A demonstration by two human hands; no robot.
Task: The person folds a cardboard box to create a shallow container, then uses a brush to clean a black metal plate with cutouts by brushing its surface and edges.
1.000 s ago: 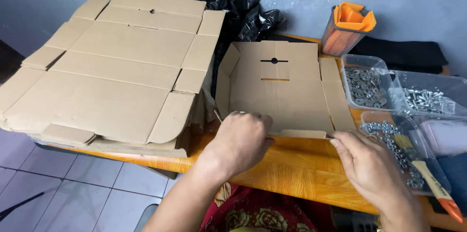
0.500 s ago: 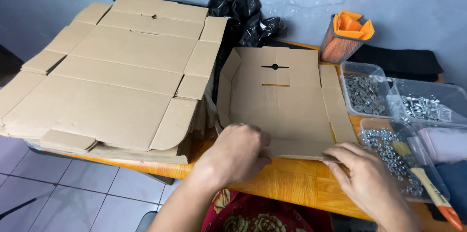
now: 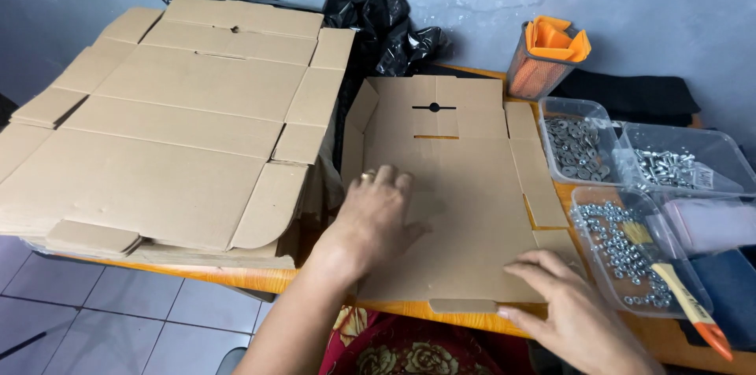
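The flat brown die-cut cardboard box blank (image 3: 465, 202) was laid at the worktop's (image 3: 394, 308) front edge. The left hand (image 3: 376, 221) was pressed flat, fingers spread, upon it; the right hand (image 3: 571, 308), open, touched its near corner. Folding is best done with the panel pinned firmly along its crease.

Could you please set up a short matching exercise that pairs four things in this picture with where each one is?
Things:
1. left hand
2. right hand
3. stack of flat cardboard blanks
4. orange cup

Places:
A. by the wall, behind the clear trays of metal parts
B. palm down on the middle of the unfolded box blank
C. at the blank's near right corner
D. left of the single blank, overhanging the table edge

Pairs: 1-B, 2-C, 3-D, 4-A
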